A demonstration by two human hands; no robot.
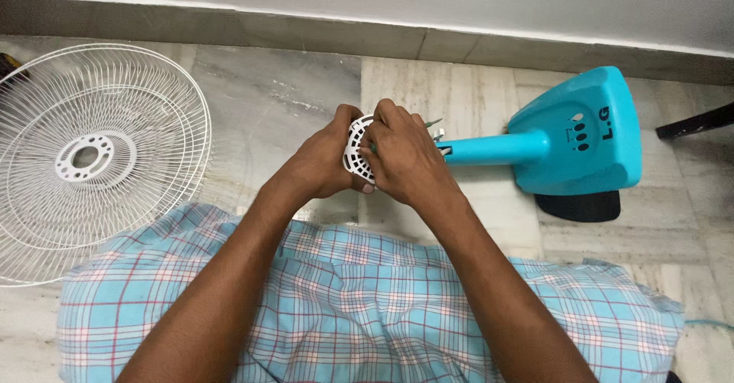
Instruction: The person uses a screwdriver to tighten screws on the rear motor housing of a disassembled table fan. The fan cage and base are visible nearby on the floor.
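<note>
Between the two hands, above a lap covered in blue checked cloth (pixel 367 306), sits one small white slotted plastic disc (pixel 355 150). The left hand (pixel 325 161) wraps around the disc's left edge with fingers curled over its top and thumb beneath, so it is clamped on the disc. The right hand (pixel 405 157) presses against the disc's right side, fingers folded over it and touching the left hand; it too grips the disc. Just past the right hand's knuckles a thin green-tipped piece (pixel 433 125) pokes out, too small to identify.

To the right of the right hand, one turquoise fan stand (pixel 573 142) lies on its side on the marble floor (pixel 283 92), its pole pointing toward the hands and nearly reaching them. Under the base a black pad (pixel 577 207) shows.

Well to the left of the left hand, one round white wire fan guard (pixel 95 157) lies flat on the floor, with a white ring at its centre. No containers appear in view.
</note>
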